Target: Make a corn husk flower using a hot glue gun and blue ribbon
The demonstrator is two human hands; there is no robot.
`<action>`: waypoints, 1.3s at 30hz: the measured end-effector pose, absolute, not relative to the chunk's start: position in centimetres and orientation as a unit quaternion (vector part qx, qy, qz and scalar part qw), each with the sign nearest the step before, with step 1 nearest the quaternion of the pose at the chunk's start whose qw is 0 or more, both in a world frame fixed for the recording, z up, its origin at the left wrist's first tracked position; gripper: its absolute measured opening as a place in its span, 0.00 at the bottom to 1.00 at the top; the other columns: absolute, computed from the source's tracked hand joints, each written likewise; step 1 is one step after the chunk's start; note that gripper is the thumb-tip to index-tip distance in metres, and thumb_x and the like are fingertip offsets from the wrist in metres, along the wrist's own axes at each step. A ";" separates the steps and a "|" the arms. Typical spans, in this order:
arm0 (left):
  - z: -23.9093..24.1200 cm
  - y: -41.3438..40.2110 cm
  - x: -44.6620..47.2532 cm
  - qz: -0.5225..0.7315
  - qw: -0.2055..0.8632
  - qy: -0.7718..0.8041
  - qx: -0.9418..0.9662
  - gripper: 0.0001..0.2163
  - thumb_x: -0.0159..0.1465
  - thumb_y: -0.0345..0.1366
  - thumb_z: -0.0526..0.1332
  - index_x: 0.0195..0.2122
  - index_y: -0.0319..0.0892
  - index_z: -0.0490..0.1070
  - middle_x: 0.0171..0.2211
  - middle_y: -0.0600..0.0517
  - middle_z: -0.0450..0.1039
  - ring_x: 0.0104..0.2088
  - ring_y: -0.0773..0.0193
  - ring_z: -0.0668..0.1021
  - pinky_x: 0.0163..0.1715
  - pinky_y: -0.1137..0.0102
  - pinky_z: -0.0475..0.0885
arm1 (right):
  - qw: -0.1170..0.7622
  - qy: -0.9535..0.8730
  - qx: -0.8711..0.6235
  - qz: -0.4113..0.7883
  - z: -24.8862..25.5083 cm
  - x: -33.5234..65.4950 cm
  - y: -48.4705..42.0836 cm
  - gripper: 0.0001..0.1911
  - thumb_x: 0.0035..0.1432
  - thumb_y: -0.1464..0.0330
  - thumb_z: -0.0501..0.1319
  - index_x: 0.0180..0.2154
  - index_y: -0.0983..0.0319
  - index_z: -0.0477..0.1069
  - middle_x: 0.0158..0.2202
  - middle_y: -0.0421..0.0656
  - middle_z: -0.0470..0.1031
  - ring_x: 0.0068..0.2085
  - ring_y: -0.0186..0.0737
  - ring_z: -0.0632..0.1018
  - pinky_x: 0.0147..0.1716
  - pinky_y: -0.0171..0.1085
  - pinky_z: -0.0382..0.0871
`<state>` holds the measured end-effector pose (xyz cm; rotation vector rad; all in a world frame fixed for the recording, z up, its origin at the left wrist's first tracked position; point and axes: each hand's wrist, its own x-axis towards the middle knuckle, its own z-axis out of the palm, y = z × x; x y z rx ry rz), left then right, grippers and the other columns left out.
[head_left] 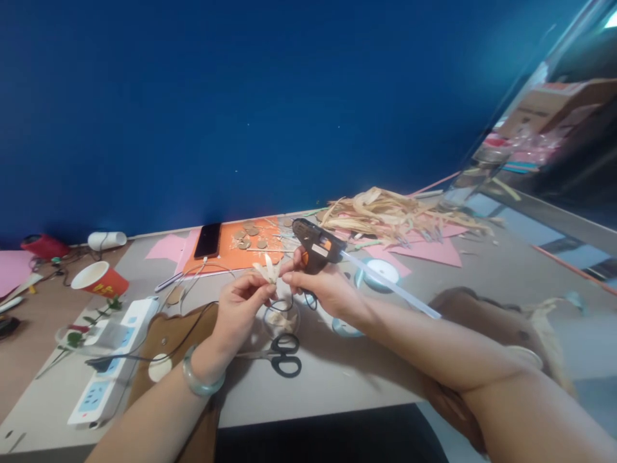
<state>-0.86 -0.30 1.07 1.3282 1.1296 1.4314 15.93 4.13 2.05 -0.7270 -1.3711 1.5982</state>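
My left hand (241, 305) pinches a small pale flower made of dried husk strips (268, 269) above the table. My right hand (322, 289) is wrapped round a black hot glue gun (315, 247), whose nozzle points up and left; a clear glue stick (393, 286) sticks out of its back toward the right. The right fingertips also touch the flower from the right. A jade-green bangle (200, 382) circles my left wrist.
Black-handled scissors (284, 354) lie below my hands. A white power strip (113, 360), a red paper cup (99, 278), a phone (208, 240) on orange paper (226, 257), a heap of dried husks (385, 215), a ribbon spool (380, 273) and brown card (164, 341) crowd the grey table (337, 379).
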 end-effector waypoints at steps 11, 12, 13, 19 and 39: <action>0.8 -0.5 -0.7 0.575 0.410 0.474 0.526 0.06 0.53 0.31 0.68 0.22 0.38 0.73 0.21 0.54 0.72 0.22 0.70 0.75 0.24 0.75 0.72 | 0.440 -0.565 -0.272 0.643 2.1 15.9 3.8 0.10 0.53 0.66 0.66 0.29 0.62 0.66 0.28 0.38 0.70 0.28 0.32 0.68 0.33 0.36 0.64; 0.8 -0.5 -0.7 0.575 0.409 0.476 0.525 0.06 0.53 0.31 0.69 0.22 0.38 0.73 0.21 0.54 0.72 0.22 0.70 0.75 0.23 0.76 0.71 | 0.441 -0.566 -0.273 0.641 2.0 15.9 3.8 0.10 0.53 0.65 0.66 0.28 0.62 0.66 0.29 0.38 0.71 0.28 0.32 0.68 0.33 0.36 0.64; 0.7 -0.5 -0.7 0.574 0.409 0.478 0.525 0.06 0.52 0.31 0.69 0.22 0.38 0.73 0.21 0.55 0.72 0.21 0.70 0.75 0.23 0.76 0.71 | 0.441 -0.568 -0.274 0.639 1.9 15.9 3.8 0.10 0.53 0.65 0.66 0.28 0.62 0.66 0.29 0.39 0.71 0.28 0.32 0.68 0.33 0.37 0.64; 0.5 -0.4 -1.0 0.566 0.388 0.478 0.548 0.05 0.53 0.32 0.69 0.23 0.39 0.74 0.21 0.54 0.73 0.22 0.70 0.75 0.23 0.76 0.71 | 0.435 -0.584 -0.302 0.616 1.7 16.0 3.8 0.13 0.53 0.60 0.65 0.29 0.62 0.67 0.28 0.39 0.71 0.27 0.33 0.69 0.31 0.37 0.63; 0.5 -0.2 -1.7 0.553 0.262 0.472 0.635 0.06 0.53 0.36 0.69 0.23 0.40 0.76 0.24 0.50 0.73 0.27 0.65 0.75 0.25 0.73 0.71 | 0.434 -0.617 -0.306 0.580 2.2 16.3 3.3 0.09 0.53 0.62 0.64 0.31 0.61 0.69 0.25 0.38 0.70 0.29 0.36 0.70 0.31 0.37 0.62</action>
